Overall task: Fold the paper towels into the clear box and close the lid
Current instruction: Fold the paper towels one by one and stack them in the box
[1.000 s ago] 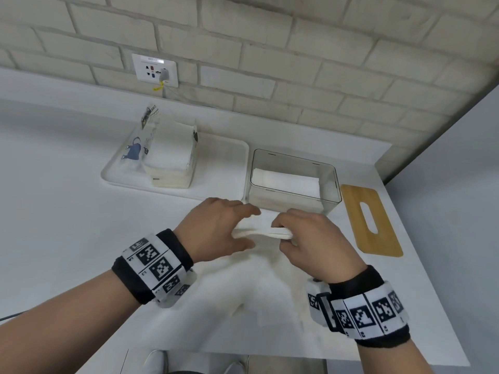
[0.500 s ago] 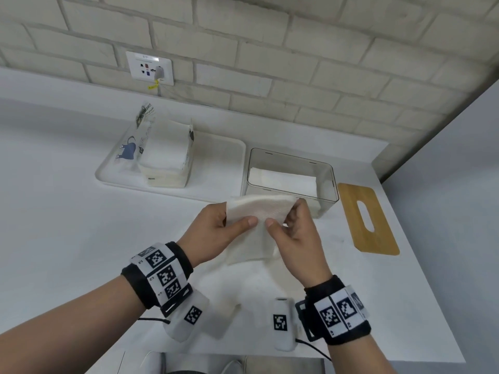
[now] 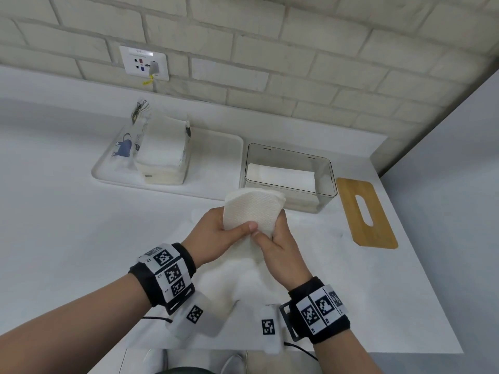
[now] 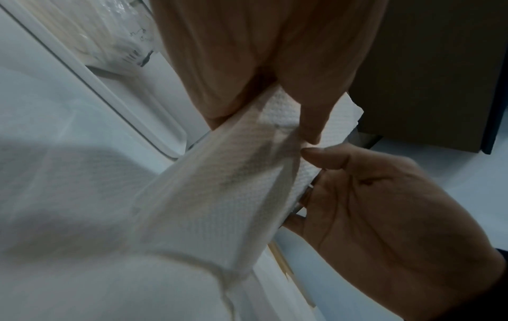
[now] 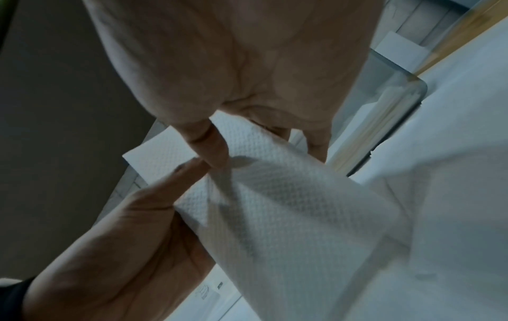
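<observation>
- Head view, item one: my left hand (image 3: 213,233), thumb laid across the front of a folded paper towel (image 3: 252,211), fingers curled behind it; the towel is pinched.
- My right hand (image 3: 280,244), thumb beside the left thumb on the same towel, fingers wrapped round its right edge; also gripping.
- Paper towel: white, embossed, held upright above the tabletop (image 3: 67,238), its top edge in front of the near wall of the clear box (image 3: 324,168).
- Clear box: open, lidless, on the tabletop behind my hands; white folded towels lie inside it.
- Wooden lid (image 3: 378,230): flat on the tabletop just right of the box, with a slot cut in it.
- White tray (image 3: 216,163): left of the box, carrying an opened pack of paper towels (image 3: 162,149).
- Wall socket (image 3: 144,62) on the brick wall behind.
- Wrist views: both thumbs press the towel's face; a loose white sheet appears to lie beneath, though blur makes this uncertain.
</observation>
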`<state>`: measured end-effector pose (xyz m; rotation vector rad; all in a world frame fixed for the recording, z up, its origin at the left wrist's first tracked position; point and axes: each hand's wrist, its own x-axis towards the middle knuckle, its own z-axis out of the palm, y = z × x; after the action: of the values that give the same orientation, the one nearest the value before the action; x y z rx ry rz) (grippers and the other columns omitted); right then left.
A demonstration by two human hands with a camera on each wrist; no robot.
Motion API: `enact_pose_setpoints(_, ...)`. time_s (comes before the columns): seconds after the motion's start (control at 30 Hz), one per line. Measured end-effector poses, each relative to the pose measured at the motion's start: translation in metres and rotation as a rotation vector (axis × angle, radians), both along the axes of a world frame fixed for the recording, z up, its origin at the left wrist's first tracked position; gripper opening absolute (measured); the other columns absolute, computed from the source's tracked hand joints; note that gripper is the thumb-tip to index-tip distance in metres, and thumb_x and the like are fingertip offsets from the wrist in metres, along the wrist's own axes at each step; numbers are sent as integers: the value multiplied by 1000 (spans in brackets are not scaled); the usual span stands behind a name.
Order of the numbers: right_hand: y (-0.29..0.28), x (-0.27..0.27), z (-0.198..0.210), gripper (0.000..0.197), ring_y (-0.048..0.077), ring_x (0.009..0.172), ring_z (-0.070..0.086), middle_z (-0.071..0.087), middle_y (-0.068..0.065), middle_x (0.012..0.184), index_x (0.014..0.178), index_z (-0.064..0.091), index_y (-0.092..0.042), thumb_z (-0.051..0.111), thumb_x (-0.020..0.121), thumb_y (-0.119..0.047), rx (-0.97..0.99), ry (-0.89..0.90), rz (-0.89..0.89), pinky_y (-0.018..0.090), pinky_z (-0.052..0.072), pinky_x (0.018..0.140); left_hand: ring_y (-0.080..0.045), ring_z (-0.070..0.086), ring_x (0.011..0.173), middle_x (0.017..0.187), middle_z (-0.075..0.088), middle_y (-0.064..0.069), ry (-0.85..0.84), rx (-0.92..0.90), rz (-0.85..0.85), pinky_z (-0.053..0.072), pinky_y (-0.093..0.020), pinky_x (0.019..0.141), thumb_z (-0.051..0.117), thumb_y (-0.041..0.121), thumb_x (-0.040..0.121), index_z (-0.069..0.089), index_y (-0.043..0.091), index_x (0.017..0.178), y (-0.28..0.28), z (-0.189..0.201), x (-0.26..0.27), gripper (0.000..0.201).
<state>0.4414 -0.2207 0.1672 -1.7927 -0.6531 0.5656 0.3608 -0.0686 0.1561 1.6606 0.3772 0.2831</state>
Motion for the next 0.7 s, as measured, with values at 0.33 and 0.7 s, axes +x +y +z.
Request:
enact_pose_setpoints(0.33, -1, -5, -12, 34, -1, 114, 61, 65, -19, 119, 128, 43, -38, 53, 102, -19, 7, 28, 0, 23, 49, 94, -2, 74, 82, 91, 81, 6, 13, -64, 24, 54, -14, 70, 76, 18, 92, 79, 10, 100, 0, 5, -5, 12)
enact_pose_setpoints(0.7, -26, 90, 58, 21, 10, 105, 66, 69, -10, 114, 109, 55, -28, 64, 96, -13, -28, -160, -318, 32, 53, 90, -10, 68, 84, 93, 75, 11, 370, 345, 155, 48, -24, 76, 76, 36, 89, 75, 31, 93, 60, -24, -21, 7)
